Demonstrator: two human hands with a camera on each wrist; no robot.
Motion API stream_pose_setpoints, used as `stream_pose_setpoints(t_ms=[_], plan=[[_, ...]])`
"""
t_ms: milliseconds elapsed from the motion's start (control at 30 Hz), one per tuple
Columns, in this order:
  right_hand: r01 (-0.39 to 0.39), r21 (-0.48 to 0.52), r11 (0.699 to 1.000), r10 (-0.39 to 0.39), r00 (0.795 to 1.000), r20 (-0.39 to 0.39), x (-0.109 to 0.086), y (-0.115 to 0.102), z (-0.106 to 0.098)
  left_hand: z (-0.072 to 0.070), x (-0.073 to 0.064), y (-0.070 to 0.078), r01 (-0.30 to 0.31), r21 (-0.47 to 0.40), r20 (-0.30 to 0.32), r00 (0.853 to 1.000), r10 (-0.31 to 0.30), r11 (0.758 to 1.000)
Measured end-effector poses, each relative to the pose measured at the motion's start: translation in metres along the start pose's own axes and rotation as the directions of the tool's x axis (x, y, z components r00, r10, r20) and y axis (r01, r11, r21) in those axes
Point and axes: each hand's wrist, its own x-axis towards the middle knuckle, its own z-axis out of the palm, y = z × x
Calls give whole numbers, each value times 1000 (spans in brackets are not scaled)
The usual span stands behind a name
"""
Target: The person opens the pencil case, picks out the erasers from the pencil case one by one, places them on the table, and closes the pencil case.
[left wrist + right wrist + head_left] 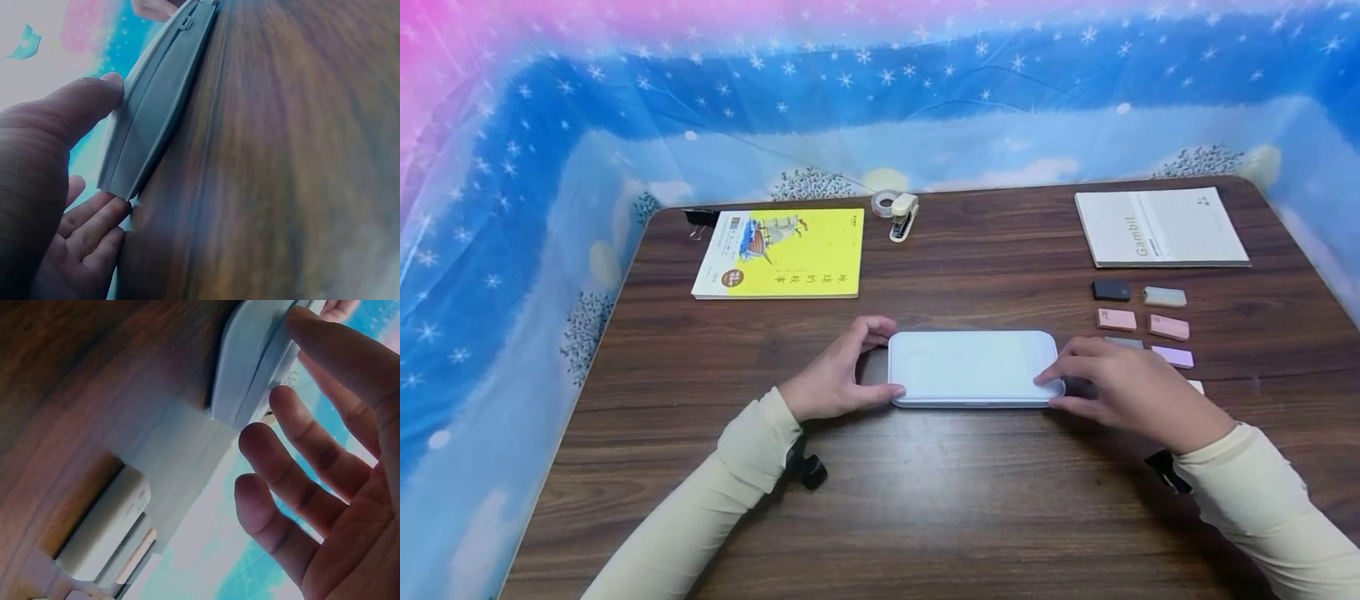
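Note:
A white, flat, rounded case, like a pencil case, lies closed on the table in front of me. The left wrist view shows a small latch on its long front side. At its left end is my left hand, thumb at the near corner and fingers round the far one. My right hand holds the right end, thumb on the near edge and a fingertip on the lid; its other fingers are spread apart from the case in the right wrist view. The inside of the case is hidden.
Several small eraser-like blocks stand in two columns at the right, partly behind my right hand. A yellow book, a stapler, a tape roll, a black binder clip and a pale notebook lie farther back.

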Motion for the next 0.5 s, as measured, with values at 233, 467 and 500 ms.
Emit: stream_pose_setpoints(t_ms=[233,467,500], plan=[[55,-35,998,-57,997,-59,0,1,2,0,-1,2,-10,14,-5,1000,10,1000],[-7,-13,1000,6,1000,-31,2,2,-3,-4,-8,6,-14,124,0,1000,14,992],[-27,-25,999,26,999,-44,2,3,-5,-7,-10,7,-16,163,0,1000,16,987]])
